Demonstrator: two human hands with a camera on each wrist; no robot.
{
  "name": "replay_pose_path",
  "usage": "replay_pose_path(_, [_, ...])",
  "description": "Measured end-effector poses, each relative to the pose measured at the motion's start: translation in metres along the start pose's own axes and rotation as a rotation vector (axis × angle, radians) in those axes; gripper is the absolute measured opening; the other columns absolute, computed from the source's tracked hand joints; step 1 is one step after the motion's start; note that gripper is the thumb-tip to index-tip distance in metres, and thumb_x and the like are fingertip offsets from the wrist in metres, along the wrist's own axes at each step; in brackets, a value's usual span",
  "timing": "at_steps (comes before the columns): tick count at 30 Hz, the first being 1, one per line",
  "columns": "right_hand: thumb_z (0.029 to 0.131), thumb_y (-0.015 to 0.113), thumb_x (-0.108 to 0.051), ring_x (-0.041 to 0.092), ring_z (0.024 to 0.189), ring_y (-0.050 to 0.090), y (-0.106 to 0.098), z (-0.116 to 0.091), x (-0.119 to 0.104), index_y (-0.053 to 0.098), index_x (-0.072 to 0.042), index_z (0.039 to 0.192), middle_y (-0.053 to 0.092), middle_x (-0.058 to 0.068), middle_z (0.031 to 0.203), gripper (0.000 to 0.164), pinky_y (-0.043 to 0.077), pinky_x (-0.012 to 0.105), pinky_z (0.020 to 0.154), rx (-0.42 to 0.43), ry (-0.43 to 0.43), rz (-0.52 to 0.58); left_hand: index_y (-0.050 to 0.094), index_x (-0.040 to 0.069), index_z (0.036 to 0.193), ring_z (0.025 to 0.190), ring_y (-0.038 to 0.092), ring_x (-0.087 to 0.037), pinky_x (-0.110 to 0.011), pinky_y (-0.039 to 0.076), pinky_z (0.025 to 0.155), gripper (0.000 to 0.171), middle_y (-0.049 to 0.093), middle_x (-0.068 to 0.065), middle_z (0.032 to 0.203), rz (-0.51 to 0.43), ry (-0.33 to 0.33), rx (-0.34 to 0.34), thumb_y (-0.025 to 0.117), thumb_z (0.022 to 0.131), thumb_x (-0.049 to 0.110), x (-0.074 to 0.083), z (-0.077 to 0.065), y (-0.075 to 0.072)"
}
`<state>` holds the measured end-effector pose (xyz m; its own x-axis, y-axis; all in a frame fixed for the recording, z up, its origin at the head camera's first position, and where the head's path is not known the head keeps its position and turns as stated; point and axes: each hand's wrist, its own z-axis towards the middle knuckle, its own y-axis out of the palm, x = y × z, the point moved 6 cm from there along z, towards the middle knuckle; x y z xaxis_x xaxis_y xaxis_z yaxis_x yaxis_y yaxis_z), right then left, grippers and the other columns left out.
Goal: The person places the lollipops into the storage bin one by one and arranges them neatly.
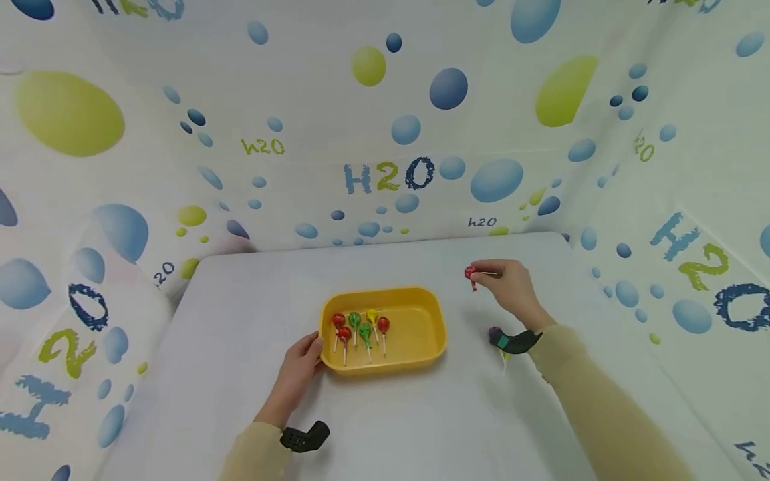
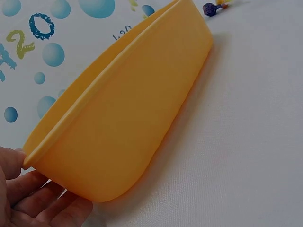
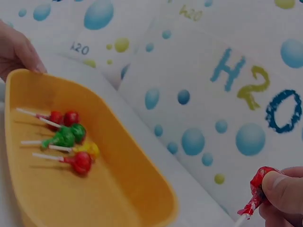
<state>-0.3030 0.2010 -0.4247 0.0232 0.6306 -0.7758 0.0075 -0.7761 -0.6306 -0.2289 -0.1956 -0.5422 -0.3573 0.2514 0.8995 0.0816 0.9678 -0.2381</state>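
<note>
A yellow tray point(image 1: 418, 334) stands on the white table, with red, green and yellow lollipops point(image 1: 365, 330) gathered in its left half, sticks toward the near side. My left hand point(image 1: 299, 371) grips the tray's left end; in the left wrist view its thumb lies at the rim and the fingers point(image 2: 40, 198) sit under the outer wall. Beyond the tray's right end, above the table, my right hand point(image 1: 506, 284) pinches a red-wrapped lollipop point(image 3: 262, 182) by its head between thumb and fingers, stick pointing down.
Below the right wrist, a purple lollipop point(image 1: 494, 334) lies on the table, partly hidden by the black wrist strap point(image 1: 519, 343); something yellow-green shows beside it. White cloth point(image 1: 385, 120) printed with blue and green drops walls off the table's back and sides.
</note>
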Motion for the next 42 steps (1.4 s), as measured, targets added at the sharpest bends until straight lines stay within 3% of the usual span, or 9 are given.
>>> replay_pose_path(5, [0.099,0.069,-0.019,0.028,0.109,0.071,0.053,0.009,-0.026,0.071,-0.006,0.128,0.075,0.013,0.119,0.032,0.059,0.042,0.100,-0.065,0.004,0.014,0.033,0.000,0.158,0.138,0.052,-0.038,-0.047,0.050,0.111,0.055,0.041,-0.024,0.159,-0.003,0.004,0.007,0.039,0.112,0.029,0.001,0.003,0.002])
replay_pose_path(9, [0.097,0.071,-0.016,0.025,0.105,0.072,0.097,0.013,-0.035,0.074,-0.005,0.123,0.076,0.011,0.117,0.028,0.061,0.037,0.096,-0.105,0.057,0.027,0.034,0.000,0.157,0.137,0.053,-0.037,-0.046,0.050,0.111,0.054,0.042,-0.024,0.158,-0.019,0.001,0.008,0.039,0.112,0.030,0.001,0.004,0.003])
replay_pose_path(15, [0.093,0.075,-0.015,0.021,0.091,0.069,0.138,0.017,-0.042,0.079,-0.004,0.107,0.076,0.009,0.103,0.018,0.062,0.033,0.088,-0.145,0.084,-0.077,0.036,0.000,0.156,0.136,0.055,-0.037,-0.046,0.052,0.109,0.053,0.044,-0.024,0.157,-0.017,0.017,0.016,0.040,0.112,0.029,0.003,0.005,0.004])
replay_pose_path(20, [0.089,0.079,-0.014,0.021,0.083,0.065,0.154,0.019,-0.044,0.078,-0.002,0.090,0.075,0.009,0.091,0.012,0.061,0.034,0.081,-0.149,0.049,-0.181,0.037,0.000,0.156,0.135,0.055,-0.037,-0.047,0.051,0.110,0.052,0.045,-0.024,0.156,-0.011,0.020,0.026,0.040,0.112,0.027,0.004,0.005,0.003])
replay_pose_path(26, [0.087,0.081,-0.015,0.020,0.075,0.059,0.166,0.020,-0.040,0.072,-0.004,0.082,0.070,0.007,0.082,0.015,0.054,0.031,0.070,-0.164,0.055,-0.321,0.038,-0.001,0.155,0.131,0.057,-0.036,-0.045,0.053,0.108,0.051,0.047,-0.025,0.155,-0.008,0.015,0.037,0.040,0.112,0.027,0.003,0.003,0.004])
replay_pose_path(35, [0.089,0.080,-0.013,0.021,0.080,0.060,0.181,0.023,-0.034,0.069,-0.003,0.091,0.068,0.007,0.087,0.015,0.059,0.035,0.081,-0.190,0.062,-0.286,0.039,-0.002,0.154,0.128,0.060,-0.034,-0.044,0.054,0.106,0.052,0.049,-0.025,0.152,-0.010,0.014,0.043,0.041,0.112,0.029,0.000,0.000,0.002])
replay_pose_path(38, [0.088,0.081,-0.014,0.019,0.073,0.057,0.181,0.024,-0.037,0.070,-0.003,0.085,0.067,0.006,0.082,0.016,0.055,0.029,0.069,-0.195,0.033,-0.314,0.040,-0.001,0.154,0.128,0.060,-0.034,-0.044,0.054,0.106,0.052,0.049,-0.025,0.152,-0.016,0.013,0.045,0.041,0.112,0.029,0.000,-0.001,0.000])
replay_pose_path(42, [0.088,0.080,-0.011,0.017,0.071,0.058,0.181,0.023,-0.044,0.073,-0.003,0.083,0.070,0.007,0.082,0.012,0.056,0.030,0.067,-0.200,-0.021,-0.360,0.040,-0.001,0.154,0.128,0.060,-0.035,-0.045,0.055,0.106,0.052,0.049,-0.025,0.153,-0.015,0.016,0.051,0.041,0.112,0.029,0.000,-0.001,-0.002])
